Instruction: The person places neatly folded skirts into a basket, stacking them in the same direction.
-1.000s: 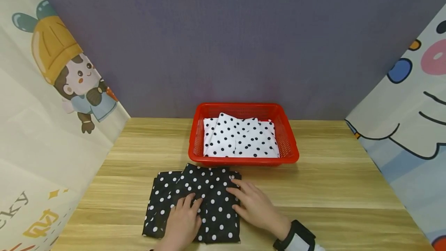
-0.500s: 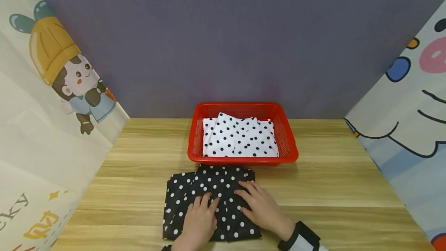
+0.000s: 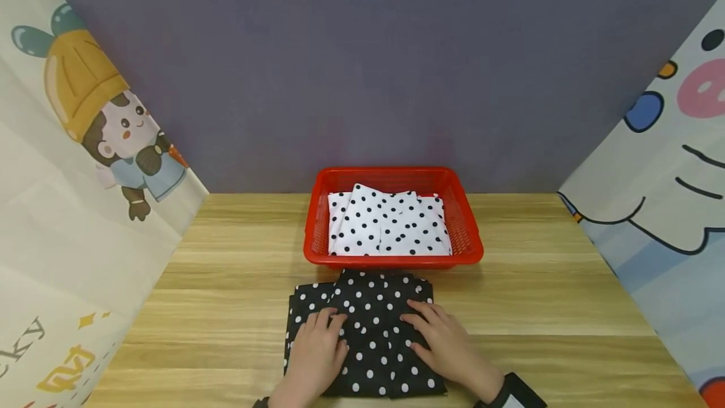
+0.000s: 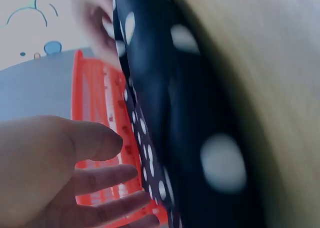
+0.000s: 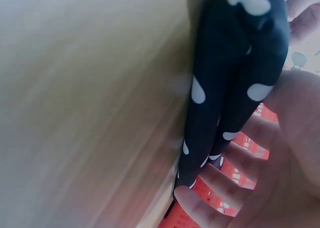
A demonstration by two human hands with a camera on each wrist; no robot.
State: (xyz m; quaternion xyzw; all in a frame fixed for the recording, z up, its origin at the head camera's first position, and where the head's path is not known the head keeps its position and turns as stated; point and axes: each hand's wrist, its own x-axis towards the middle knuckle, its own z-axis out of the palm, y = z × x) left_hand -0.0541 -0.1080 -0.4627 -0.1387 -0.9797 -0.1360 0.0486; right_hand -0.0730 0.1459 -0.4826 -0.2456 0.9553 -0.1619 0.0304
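Observation:
A folded black garment [image 3: 368, 345] with white polka dots lies flat on the table in front of the basket. My left hand [image 3: 313, 351] rests on its left part, fingers spread and slightly bent. At the right edge of the cloth is my right hand [image 3: 447, 342], with its fingertips on the fabric. In the left wrist view the left thumb and fingers [image 4: 95, 143] extend over the dotted cloth [image 4: 160, 77]. The right wrist view has the right fingers [image 5: 235, 183] along the side of the folded layers [image 5: 220, 82].
Just behind the black garment stands a red plastic basket [image 3: 474, 244]. Inside it lies a folded white garment [image 3: 391, 225] with black dots. The wooden table [image 3: 538, 294] meets a grey back panel [image 3: 374, 68], with cartoon-printed sheets on the left and right.
The black garment has slid to the right along the table, below the basket. Both hands have moved right with it, staying on the cloth. The basket has stayed put.

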